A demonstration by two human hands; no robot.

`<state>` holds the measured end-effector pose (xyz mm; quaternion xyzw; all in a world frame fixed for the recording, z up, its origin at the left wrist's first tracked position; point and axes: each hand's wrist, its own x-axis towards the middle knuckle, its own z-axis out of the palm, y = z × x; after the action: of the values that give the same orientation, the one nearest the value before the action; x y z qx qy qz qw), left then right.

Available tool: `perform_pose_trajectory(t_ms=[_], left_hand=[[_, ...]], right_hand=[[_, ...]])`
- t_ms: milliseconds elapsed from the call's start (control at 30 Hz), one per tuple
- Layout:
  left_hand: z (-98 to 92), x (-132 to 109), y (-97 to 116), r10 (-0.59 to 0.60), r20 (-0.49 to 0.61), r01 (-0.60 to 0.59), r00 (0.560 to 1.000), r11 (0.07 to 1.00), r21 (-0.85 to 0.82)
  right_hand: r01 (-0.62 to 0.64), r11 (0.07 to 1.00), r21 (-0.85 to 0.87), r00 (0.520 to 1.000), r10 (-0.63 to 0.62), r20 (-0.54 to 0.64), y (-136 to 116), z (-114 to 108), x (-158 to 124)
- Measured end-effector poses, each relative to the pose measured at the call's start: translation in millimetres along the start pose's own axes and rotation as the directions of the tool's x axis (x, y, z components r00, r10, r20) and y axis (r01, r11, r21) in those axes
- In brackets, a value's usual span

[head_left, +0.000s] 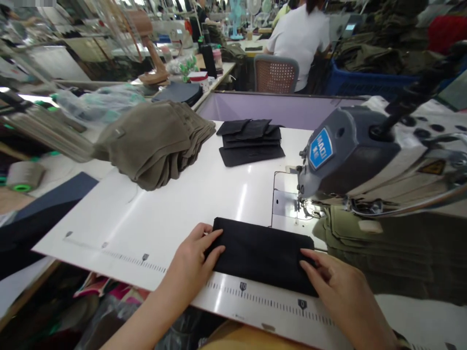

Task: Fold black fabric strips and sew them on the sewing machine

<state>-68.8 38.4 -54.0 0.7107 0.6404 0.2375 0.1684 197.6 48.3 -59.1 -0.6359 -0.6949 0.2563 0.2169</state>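
Observation:
A black rectangular fabric piece point(260, 250) lies on the white table near its front edge, just above the printed ruler. My left hand point(200, 253) pinches its left end between thumb and fingers. At the opposite end, my right hand point(326, 274) grips the right edge in the same way. The sewing machine point(350, 150) stands beyond and to the right, its needle area lit over a metal plate point(286, 201). Several folded black fabric pieces point(251, 141) are stacked at the back of the table.
A pile of olive-brown fabric panels point(153, 141) sits at the back left. Green fabric pieces point(386, 248) lie under and right of the machine head. Thread cones point(25, 175) stand at far left. Behind the purple partition point(251, 108), a person in white point(299, 41) sits turned away.

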Motion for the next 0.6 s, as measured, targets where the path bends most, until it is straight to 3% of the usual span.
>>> perform_pose_trajectory(t_ms=[367, 600], left_hand=[[-1.6, -2.3, -1.4, -0.016, 0.018, 0.017, 1.0, 0.999, -0.029], [-1.4, -0.4, -0.5, -0.026, 0.036, 0.026, 0.999, 0.999, -0.02]], right_hand=[[0.069, 0.997, -0.041, 0.997, -0.07, -0.021, -0.4, -1.2, 3.0], [0.145, 0.972, -0.187, 0.989, -0.15, -0.01, 3.5, 3.6, -0.2]])
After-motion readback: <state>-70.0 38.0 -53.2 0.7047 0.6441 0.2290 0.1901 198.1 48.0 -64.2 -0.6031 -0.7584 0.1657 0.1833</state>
